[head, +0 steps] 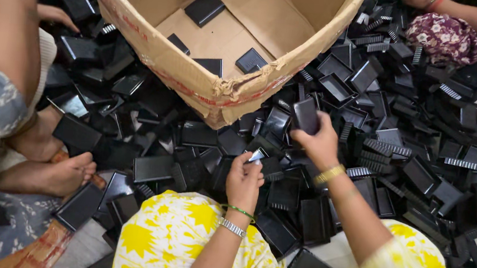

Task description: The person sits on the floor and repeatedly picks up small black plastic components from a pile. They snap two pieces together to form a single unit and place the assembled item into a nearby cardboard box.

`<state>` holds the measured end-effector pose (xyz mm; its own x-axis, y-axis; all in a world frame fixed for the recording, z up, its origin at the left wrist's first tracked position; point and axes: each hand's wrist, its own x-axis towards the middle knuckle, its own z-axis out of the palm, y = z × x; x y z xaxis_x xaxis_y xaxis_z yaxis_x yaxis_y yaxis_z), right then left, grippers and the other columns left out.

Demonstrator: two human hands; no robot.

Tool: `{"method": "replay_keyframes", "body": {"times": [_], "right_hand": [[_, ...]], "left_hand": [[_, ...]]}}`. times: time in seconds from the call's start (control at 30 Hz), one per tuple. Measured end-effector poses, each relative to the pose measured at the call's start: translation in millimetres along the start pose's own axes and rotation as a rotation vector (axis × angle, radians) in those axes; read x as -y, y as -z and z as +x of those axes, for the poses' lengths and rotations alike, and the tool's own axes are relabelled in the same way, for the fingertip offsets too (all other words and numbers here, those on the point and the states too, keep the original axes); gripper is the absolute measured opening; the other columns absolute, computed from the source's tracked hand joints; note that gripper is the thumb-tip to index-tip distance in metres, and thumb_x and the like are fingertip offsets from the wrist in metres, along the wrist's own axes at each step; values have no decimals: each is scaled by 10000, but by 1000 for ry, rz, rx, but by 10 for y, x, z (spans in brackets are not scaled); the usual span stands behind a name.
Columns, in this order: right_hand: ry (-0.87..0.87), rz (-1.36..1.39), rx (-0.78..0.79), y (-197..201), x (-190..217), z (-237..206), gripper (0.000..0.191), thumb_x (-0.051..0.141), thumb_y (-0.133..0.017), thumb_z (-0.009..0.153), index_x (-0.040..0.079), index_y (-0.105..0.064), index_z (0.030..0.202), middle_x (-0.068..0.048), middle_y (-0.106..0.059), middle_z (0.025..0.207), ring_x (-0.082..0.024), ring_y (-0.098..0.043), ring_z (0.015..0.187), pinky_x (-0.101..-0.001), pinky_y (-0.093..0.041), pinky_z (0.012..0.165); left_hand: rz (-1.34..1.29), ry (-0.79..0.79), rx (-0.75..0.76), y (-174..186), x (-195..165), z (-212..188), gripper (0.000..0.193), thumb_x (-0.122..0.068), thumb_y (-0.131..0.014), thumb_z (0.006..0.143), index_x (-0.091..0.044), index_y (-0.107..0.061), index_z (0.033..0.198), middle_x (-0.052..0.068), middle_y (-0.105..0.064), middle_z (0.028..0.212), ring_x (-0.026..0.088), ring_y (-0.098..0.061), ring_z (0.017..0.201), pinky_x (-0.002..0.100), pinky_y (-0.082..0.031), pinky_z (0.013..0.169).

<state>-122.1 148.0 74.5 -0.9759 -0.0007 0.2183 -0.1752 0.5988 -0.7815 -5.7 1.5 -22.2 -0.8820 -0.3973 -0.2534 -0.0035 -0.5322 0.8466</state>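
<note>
My right hand is raised over the pile and grips a flat black plastic panel near the corner of the cardboard box. My left hand is closed around a small black plastic piece with a shiny edge, held low in front of my yellow-and-white patterned lap. Both wrists wear bangles. A deep heap of black plastic trays and ribbed parts lies all around both hands.
The open cardboard box holds a few black pieces. A person in grey patterned cloth sits at the left, bare foot on the pile. Another person's arm and floral cloth are at the top right.
</note>
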Motion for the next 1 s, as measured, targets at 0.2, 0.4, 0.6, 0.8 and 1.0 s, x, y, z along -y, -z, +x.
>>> {"method": "replay_keyframes", "body": {"times": [0.2,0.4,0.6,0.8,1.0], "right_hand": [[-209,928,665,310,166,-1037,485,147,-732,841,-52,-641,1274,-70,-708,1092,-146,-660,968,-299,-556,829],[-100,676,311,262,220,-1290,595,62,-776,810,-18,-575,1364,-17,-699,1147,-86,-652,976,-248,-547,841],[-185,639,298,440,116,-1407,698,54,-794,810,30,-504,1445,-85,-663,1112,-136,-658,923,-292,-563,781],[-123,774,427,467,-138,-1402,607,40,-711,907,32,-528,1485,-74,-669,1230,-117,-653,1050,-286,-546,922],[-324,862,453,605,-67,-1343,546,145,-635,939,43,-532,1466,-57,-696,1217,-118,-679,1008,-330,-570,853]], "left_hand": [[82,-39,445,-57,-61,-177,414,-351,-649,1077,-1,-668,1297,33,-689,1109,31,-597,921,194,-509,778],[49,35,318,-20,-59,-188,295,-232,-724,956,6,-703,1128,38,-701,853,88,-582,690,240,-449,560],[181,-120,170,-87,-165,-265,298,-174,-720,921,-27,-606,1153,83,-701,981,126,-640,773,288,-555,629],[-162,325,505,-171,-375,-451,440,-257,-656,954,-98,-460,1315,120,-668,1162,258,-748,951,469,-659,757],[-50,234,368,-202,-519,-478,750,-121,-712,853,-298,-317,1465,121,-690,1045,264,-712,827,470,-623,702]]}}
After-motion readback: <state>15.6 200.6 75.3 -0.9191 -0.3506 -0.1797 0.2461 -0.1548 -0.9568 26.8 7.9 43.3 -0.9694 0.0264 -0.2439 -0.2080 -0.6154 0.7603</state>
